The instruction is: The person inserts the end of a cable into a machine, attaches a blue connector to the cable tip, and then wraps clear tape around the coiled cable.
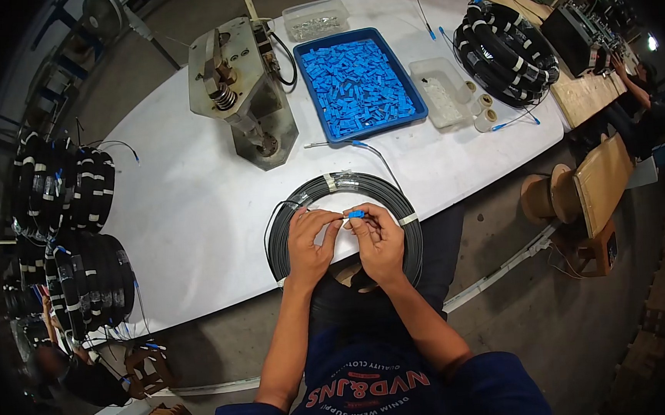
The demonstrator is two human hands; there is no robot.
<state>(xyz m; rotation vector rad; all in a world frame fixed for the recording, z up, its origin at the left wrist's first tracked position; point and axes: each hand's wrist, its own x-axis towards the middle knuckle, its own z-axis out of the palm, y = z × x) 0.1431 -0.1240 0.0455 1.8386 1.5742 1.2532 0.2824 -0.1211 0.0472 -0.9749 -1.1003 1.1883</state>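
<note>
Hands: Both met above the near side of the tabletop (pixel 171 219), fingertips close together. The right hand (pixel 382 244) pinched a small part between thumb and fingers. The left hand (pixel 310 244) was curled at the part's left end; whether it gripped anything could not be told.
Blue connector (pixel 357 214): It was held up inside the ring of the coil, its long axis running roughly left to right and its pale tip pointing left. The work in hand appeared to be close two-handed fitting or adjusting; any further move seemed to call for a steady pinch and ends kept in line.
Black cable coil (pixel 278 250): It lay around the hands at the near edge, bound with pale tape.
Blue tray (pixel 379 129): Beyond the coil, it held loose blue pieces (pixel 355 82).
Metal press (pixel 242 75): It stood left of the tray.
Clear boxes: One (pixel 290 27) sat at the far side, another (pixel 457 121) to the right, near small spools (pixel 485 120).
Outer edges: Bundled black coils stood at left (pixel 91 278) and far right (pixel 507 56); a co-worker's arm (pixel 632 82) reached in beyond.
</note>
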